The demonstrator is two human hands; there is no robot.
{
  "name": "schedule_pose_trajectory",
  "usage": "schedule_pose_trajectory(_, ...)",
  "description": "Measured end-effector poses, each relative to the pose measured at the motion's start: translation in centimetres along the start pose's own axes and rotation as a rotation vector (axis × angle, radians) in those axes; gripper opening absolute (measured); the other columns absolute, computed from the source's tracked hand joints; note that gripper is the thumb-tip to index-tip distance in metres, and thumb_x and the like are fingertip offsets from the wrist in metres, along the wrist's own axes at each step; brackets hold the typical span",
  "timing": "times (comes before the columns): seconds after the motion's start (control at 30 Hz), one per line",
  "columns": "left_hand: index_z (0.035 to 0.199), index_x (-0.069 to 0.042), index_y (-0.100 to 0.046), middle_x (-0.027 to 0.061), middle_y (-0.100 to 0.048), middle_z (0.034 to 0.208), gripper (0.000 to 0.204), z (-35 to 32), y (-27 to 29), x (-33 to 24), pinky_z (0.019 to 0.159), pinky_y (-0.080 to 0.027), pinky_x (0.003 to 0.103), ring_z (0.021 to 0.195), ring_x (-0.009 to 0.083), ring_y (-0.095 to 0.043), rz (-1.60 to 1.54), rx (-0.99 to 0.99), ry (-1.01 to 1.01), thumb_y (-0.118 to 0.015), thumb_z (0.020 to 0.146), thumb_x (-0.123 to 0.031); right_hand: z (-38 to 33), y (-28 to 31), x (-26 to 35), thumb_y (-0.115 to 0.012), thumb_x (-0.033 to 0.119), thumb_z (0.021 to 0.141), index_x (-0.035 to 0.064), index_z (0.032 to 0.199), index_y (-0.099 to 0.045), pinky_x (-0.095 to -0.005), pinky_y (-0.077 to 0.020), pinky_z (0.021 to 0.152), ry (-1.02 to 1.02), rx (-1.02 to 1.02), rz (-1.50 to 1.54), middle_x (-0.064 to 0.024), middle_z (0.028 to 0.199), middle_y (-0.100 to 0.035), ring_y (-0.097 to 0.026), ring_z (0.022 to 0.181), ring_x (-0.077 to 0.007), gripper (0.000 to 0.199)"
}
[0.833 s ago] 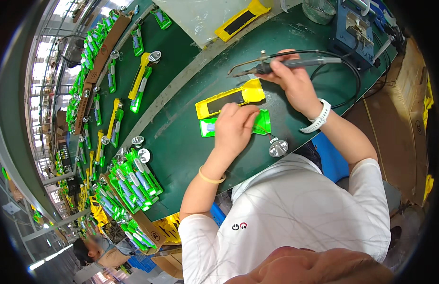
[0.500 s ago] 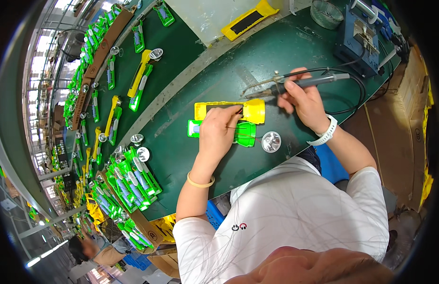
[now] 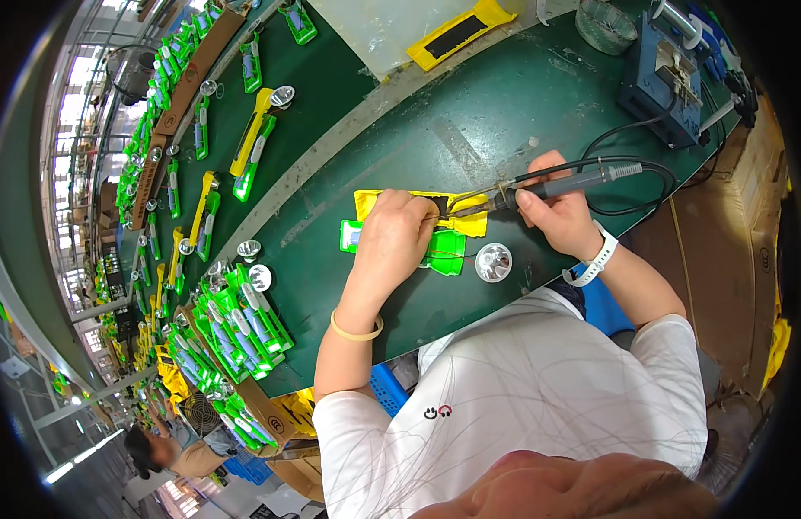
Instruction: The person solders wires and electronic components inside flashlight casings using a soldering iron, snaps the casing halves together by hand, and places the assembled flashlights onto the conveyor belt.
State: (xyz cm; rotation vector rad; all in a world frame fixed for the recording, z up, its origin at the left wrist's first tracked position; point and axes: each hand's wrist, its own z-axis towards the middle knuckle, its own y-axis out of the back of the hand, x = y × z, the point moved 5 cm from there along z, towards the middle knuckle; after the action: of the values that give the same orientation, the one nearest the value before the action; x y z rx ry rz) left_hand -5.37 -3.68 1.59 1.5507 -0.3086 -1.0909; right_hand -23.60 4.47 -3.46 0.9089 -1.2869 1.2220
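The left hand (image 3: 398, 240) covers the middle of the yellow part (image 3: 465, 225) and green part (image 3: 443, 253), so the soldering iron (image 3: 556, 184) tip's contact point is hidden. Far pieces along the tabletop (image 3: 400, 147) are too small to tell.

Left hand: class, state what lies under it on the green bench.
Under the left hand lie a yellow housing and a green housing; their middles are covered, so the soldered spot cannot be seen.

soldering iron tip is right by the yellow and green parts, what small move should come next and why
Probably ease the soldering iron tip down onto the joint. The right hand holds it level with its tip at the yellow part, while the left hand presses the green part flat on the table.
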Motion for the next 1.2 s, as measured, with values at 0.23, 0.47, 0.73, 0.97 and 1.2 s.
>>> schedule_pose_trajectory(0.23,0.077,-0.003,-0.062,0.0096,-0.055,0.070,0.006,0.1,0.0,-0.1,0.064,-0.043,0.036,0.072,0.0269,-0.052,0.045,0.011,-0.004,-0.062,0.072,-0.005,0.3,-0.8,0.6,-0.057,0.008,0.083,0.0065,0.092,-0.039,-0.0199,-0.0356,0.048,0.045,0.076,-0.212,0.0002,0.071,-0.046,-0.044,0.056,-0.0038,0.020)
schedule_pose_trajectory(0.47,0.077,-0.003,-0.062,0.0099,-0.055,0.070,0.006,0.0,0.0,-0.1,0.065,-0.044,0.036,0.072,0.0269,-0.052,0.052,0.006,-0.020,-0.062,0.072,-0.007,-0.7,-0.2,0.6,-0.060,0.007,0.082,0.0046,0.095,-0.042,-0.0205,-0.0346,0.049,0.097,-0.040,-0.086,-0.0019,0.076,-0.046,-0.042,0.058,-0.0063,0.023)
schedule_pose_trajectory(0.73,0.075,-0.003,-0.061,0.0110,-0.055,0.070,0.005,-0.2,-0.1,0.0,0.065,-0.044,0.037,0.071,0.0274,-0.053,0.075,-0.016,-0.024,-0.061,0.072,-0.008,0.3,-1.1,2.2,-0.047,0.013,0.092,0.0064,0.104,-0.033,-0.0238,-0.0517,0.053,0.045,-0.100,0.203,-0.0172,0.094,-0.057,-0.064,0.077,-0.0222,0.020)
schedule_pose_trajectory(0.97,0.074,-0.003,-0.061,0.0115,-0.055,0.068,0.006,0.0,-0.2,0.0,0.065,-0.044,0.038,0.071,0.0279,-0.053,0.101,-0.016,-0.008,-0.061,0.072,-0.009,1.7,-3.3,0.4,-0.048,0.009,0.091,0.0058,0.108,-0.031,-0.0292,-0.0565,0.069,-0.074,0.016,0.225,-0.0106,0.100,-0.047,-0.061,0.095,-0.0245,0.025)
schedule_pose_trajectory(1.2,0.072,-0.003,-0.061,0.0117,-0.056,0.069,0.006,-0.3,-0.7,-0.6,0.065,-0.044,0.038,0.071,0.0281,-0.054,0.077,-0.015,0.023,-0.061,0.072,-0.009,1.2,-2.8,0.5,-0.048,0.010,0.091,0.0062,0.108,-0.031,-0.0287,-0.0565,0.068,-0.086,0.001,0.233,-0.0087,0.098,-0.045,-0.063,0.090,-0.0227,0.024)
